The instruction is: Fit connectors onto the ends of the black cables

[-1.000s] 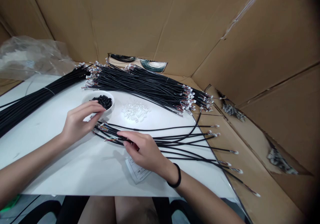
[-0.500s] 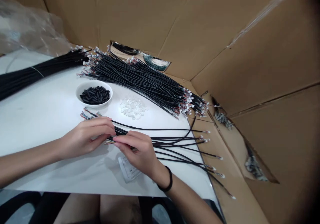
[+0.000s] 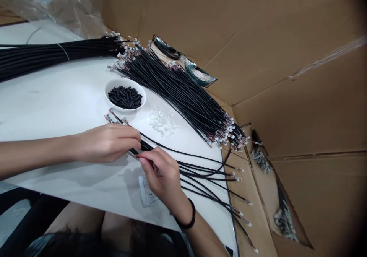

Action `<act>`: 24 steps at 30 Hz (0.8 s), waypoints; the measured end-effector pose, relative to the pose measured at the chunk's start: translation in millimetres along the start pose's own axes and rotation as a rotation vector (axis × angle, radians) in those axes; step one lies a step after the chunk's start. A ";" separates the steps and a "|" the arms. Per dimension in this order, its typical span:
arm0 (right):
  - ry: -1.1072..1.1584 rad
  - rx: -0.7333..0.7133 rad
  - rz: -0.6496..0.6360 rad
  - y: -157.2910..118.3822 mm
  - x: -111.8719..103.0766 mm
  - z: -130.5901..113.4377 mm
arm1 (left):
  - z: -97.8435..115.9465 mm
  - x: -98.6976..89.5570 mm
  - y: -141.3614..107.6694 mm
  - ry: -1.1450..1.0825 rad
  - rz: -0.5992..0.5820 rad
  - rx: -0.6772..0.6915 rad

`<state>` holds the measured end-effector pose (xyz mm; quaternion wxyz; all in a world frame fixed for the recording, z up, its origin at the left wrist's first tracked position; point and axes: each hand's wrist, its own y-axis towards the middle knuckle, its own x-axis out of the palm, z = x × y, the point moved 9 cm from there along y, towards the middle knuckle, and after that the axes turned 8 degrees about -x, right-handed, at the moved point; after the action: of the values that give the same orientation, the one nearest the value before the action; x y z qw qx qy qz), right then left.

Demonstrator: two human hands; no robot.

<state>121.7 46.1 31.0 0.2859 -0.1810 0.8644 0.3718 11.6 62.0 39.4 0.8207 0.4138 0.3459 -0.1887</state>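
Observation:
Several black cables (image 3: 197, 168) run across the white table, their coloured wire ends showing at the left and small white connectors at the right. My right hand (image 3: 163, 173), with a black band on its wrist, pinches a cable's thin coloured wires between thumb and finger. Close beside it, my left hand (image 3: 114, 142) rests over the cables with its fingers closed; what they grip is hidden. A white bowl (image 3: 106, 92) of short black tube pieces (image 3: 126, 97) stands behind my hands, with a pile of small white pieces (image 3: 164, 123) to its right.
Large bundles of black cables (image 3: 177, 92) lie at the back, and another tied bundle (image 3: 34, 56) is at the left. A labelled packet (image 3: 146, 192) is beside my right hand. Cardboard walls (image 3: 286, 27) enclose the back and right; clear plastic (image 3: 65, 4) is at the back left.
The camera view has turned, shifting and tilting the table in the picture. My left hand has turned more palm-down over the cables. My right hand still pinches the wires.

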 end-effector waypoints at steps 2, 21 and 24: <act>-0.009 -0.008 0.008 0.1 0.6 0.0 | 4.9 0.7 -0.3 0.027 -0.012 0.049; 0.003 0.068 0.099 -1.5 -8.6 4.1 | -28.6 12.6 1.3 -0.725 -0.118 -0.453; 0.005 0.075 0.096 -1.6 -8.2 4.2 | -30.4 12.8 2.4 -0.596 -0.134 -0.443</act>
<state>130.4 49.1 33.0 0.2722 -0.1292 0.8862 0.3520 9.4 87.8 18.8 0.9408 0.1296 0.1504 -0.2746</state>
